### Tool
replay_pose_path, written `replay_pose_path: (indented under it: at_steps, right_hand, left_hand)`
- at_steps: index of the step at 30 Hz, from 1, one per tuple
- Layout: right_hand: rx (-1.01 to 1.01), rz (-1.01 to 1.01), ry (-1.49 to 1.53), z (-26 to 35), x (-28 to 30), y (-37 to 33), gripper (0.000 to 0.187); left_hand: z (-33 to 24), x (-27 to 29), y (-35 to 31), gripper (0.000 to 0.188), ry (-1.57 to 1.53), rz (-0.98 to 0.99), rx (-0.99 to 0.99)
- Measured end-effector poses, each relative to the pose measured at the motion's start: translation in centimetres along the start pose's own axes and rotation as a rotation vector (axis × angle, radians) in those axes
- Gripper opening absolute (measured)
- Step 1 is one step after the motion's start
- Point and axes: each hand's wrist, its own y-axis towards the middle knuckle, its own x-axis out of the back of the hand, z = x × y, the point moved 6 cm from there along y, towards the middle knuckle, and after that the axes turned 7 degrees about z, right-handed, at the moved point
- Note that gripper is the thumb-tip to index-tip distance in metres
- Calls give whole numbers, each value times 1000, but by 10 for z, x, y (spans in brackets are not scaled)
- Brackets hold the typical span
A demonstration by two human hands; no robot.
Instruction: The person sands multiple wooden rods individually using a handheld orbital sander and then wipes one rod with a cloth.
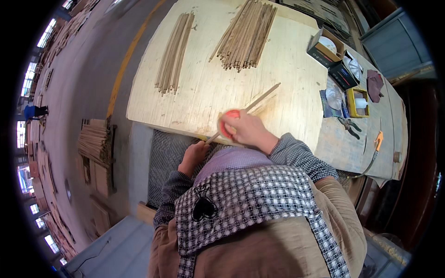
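My left hand [194, 156] is just off the near edge of the pale plywood surface [296, 65], its fingers closed around the lower end of a thin, square-cut brown wooden stick [264, 97]. From there the stick runs up and to the right over the surface, its far end pointing away from me. My right hand [250, 129] has its fingers curled around a round red-and-pale disc [227, 124], blurred at the edges, which covers the stick partway along; I cannot tell how firmly the two touch. Further up the surface lies a thick bundle of similar brown wooden sticks [248, 39], and to its left, well apart, a smaller, narrower group of brown sticks [174, 58]. Over on the right stand an open brown-and-black cardboard box [320, 56] with a white round item inside, a dark box [340, 78] just beside it holding pale discs, and a small yellow box [362, 112] with a white cylinder in it. Near the yellow box lie dark-handled pliers [350, 128] and, further right, an orange-handled tool [378, 140]; a crumpled dark purplish cloth [374, 85] lies beyond. My black-and-white checked apron [259, 190] fills the space below my hands.
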Motion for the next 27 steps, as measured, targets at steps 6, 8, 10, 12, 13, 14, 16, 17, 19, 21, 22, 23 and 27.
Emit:
replay_pose_path:
  at_steps: [6,8,10,12,13,14,16,17,19,21,22,23,27]
  right_hand:
    - [-353,-239,-117,-103,60,-5,35]
    - [-488,-266,-123,-130,79,-5,57]
    - [-534,-270,-133,-145,87,-4,56]
    - [-508,-275,-140,-140,87,-1,53]
    - [-459,-294,-141,-129,80,-2,52]
    - [-415,-313,-142,-119,73,-1,51]
    - [-328,-280,-79,-93,53,2,39]
    - [-305,-221,-93,-76,41,3,31]
    - [-184,-54,18,-29,30,3,28]
    - [-22,-46,-29,-10,9,0,35]
    - [9,-35,-41,-11,1,-1,35]
    - [45,-21,-54,-8,-1,-1,34]
    - [-235,-36,31,-43,33,-4,41]
  left_hand:
    - [-6,6,-2,29,-254,9,-16]
    - [-11,8,-2,30,-370,64,19]
    - [-4,0,1,31,-427,127,60]
    - [5,-10,2,31,-399,178,106]
    - [6,-7,-1,30,-223,65,92]
    - [-4,-4,-2,30,-46,-45,76]
    - [-25,4,-5,26,152,-127,101]
    - [-25,3,-7,26,164,-123,118]
    - [-25,-1,-10,24,185,-119,151]
    - [-28,-3,-8,24,215,-87,96]
    - [-28,-3,-7,24,230,-71,70]
    - [-22,-5,-7,24,206,-54,67]
    - [-20,-2,-11,26,79,-45,44]
